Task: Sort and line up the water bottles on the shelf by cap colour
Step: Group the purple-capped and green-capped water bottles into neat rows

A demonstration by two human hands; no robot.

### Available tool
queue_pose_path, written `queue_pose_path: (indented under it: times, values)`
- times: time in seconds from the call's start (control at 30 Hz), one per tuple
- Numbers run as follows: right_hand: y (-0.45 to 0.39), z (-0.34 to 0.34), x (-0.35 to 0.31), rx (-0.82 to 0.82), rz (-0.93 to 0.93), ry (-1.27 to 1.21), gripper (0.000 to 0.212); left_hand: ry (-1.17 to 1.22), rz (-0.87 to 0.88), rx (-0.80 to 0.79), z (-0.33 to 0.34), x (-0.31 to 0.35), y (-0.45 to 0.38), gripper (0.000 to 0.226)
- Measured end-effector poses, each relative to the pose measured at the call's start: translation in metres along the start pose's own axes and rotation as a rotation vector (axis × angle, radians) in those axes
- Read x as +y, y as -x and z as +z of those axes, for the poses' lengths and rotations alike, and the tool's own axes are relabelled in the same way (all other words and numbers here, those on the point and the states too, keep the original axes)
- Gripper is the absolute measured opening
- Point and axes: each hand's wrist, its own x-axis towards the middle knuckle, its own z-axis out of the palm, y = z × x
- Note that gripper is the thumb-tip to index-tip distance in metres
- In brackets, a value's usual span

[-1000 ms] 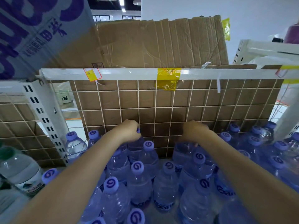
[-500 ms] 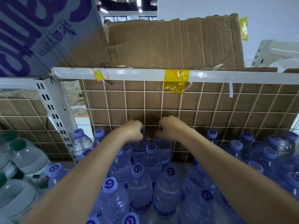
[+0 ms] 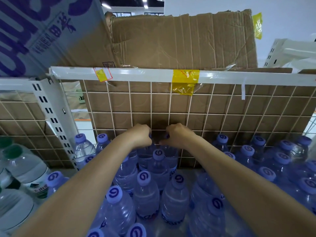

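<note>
While purple-capped bottles [image 3: 145,190] crowd the shelf [image 3: 171,75], the left hand [image 3: 141,136] and right hand [image 3: 177,135] sit side by side at the wire back, each with fingers curled around a purple cap; green-capped bottles [image 3: 22,165] stand far left

Bottles [image 3: 145,192] stand before the wire grid [image 3: 222,106], boxes [image 3: 184,40] above.

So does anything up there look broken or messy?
Yes. The brown cardboard box on top of the shelf is creased and torn along its top edge. Crumpled yellow tape hangs loose from the white rail. The purple-capped bottles below stand upright; none look spilled.
</note>
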Motion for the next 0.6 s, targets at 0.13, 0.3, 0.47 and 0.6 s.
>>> queue_pose_path:
  times: [0.13, 0.3, 0.47, 0.6]
  values:
    - [0.014, -0.029, 0.025, 0.072, 0.111, 0.004, 0.051, -0.144, 0.022, 0.029, -0.007, 0.013, -0.002, 0.025]
    - [0.040, -0.052, 0.080, 0.273, 0.445, 0.260, 0.028, 0.006, 0.190, 0.019, -0.002, 0.039, -0.006, 0.034]
    - [0.050, -0.041, 0.102, 0.101, 0.572, 0.283, 0.034, -0.028, 0.214, -0.007, 0.010, 0.048, -0.011, 0.034]
    - [0.045, -0.029, 0.105, -0.002, 0.492, 0.141, 0.056, -0.031, 0.205, 0.010, 0.012, 0.049, -0.011, 0.035]
